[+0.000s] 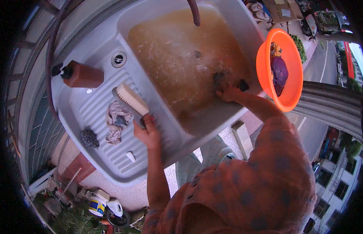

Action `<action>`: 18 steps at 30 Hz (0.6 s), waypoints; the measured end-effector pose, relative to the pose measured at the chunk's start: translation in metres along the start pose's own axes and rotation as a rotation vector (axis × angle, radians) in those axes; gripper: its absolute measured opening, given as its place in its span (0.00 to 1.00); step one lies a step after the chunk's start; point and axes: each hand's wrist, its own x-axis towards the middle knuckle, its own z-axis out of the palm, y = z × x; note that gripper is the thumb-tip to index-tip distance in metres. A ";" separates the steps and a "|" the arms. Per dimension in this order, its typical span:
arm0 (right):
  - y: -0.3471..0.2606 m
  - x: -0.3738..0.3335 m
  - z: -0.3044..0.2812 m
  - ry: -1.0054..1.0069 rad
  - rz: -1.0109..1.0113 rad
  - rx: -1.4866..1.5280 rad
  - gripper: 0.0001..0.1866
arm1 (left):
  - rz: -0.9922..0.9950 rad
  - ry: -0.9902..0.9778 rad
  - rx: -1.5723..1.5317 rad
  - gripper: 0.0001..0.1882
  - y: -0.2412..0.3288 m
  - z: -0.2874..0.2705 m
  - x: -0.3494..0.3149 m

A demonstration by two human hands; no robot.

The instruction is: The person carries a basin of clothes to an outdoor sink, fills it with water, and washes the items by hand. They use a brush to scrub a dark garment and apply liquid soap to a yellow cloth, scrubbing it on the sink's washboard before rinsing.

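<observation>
At far left, has a brown pump bottle [84, 76] on the grey sink unit [95, 43]; nearer the body, a wiry scourer [89, 139] close to the rim; next, a crumpled pale cloth [114, 130] and a small white piece [130, 156] on the ribbed washboard [97, 105]; just beside the cloth, holds a pale-bristled brush [131, 100] at the washboard, with the left hand's [148, 133] grip closed round the near end; farther right, has cloudy brownish water [165, 58] in the deep basin [233, 15], under a dark hose [195, 15]; dips the right hand [229, 94] into this water, near two dark lumps [219, 78]; cannot make out the state of that grip; at far right, has an orange tub [263, 72] beside the basin's edge, with a purple bundle [279, 72] inside.
</observation>
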 end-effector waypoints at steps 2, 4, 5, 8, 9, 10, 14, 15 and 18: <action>0.001 0.018 0.000 0.327 0.240 0.128 0.30 | -0.038 -0.022 0.063 0.10 0.005 -0.004 0.000; 0.028 0.072 0.012 0.499 0.286 0.017 0.34 | -0.027 -0.038 0.039 0.10 0.006 0.002 0.004; 0.025 0.083 0.008 0.539 0.334 0.075 0.36 | -0.023 -0.034 0.032 0.10 0.004 0.000 0.004; -0.031 0.057 -0.082 0.579 0.546 0.479 0.44 | -0.022 0.025 0.011 0.10 -0.002 -0.005 0.003; -0.032 0.060 -0.103 0.650 0.517 0.432 0.43 | -0.034 0.046 -0.013 0.09 0.001 -0.004 0.003; -0.031 0.068 -0.122 0.718 0.490 0.388 0.42 | -0.041 0.014 -0.008 0.10 0.003 -0.007 0.003; -0.032 0.125 -0.159 0.871 0.490 0.361 0.40 | -0.051 0.012 -0.019 0.13 0.011 -0.016 -0.003; -0.038 0.138 -0.177 0.886 0.500 0.388 0.40 | -0.043 0.046 -0.039 0.13 0.016 -0.011 0.000; -0.070 0.166 -0.229 0.805 0.425 0.519 0.38 | -0.174 0.131 0.053 0.09 0.023 -0.006 0.001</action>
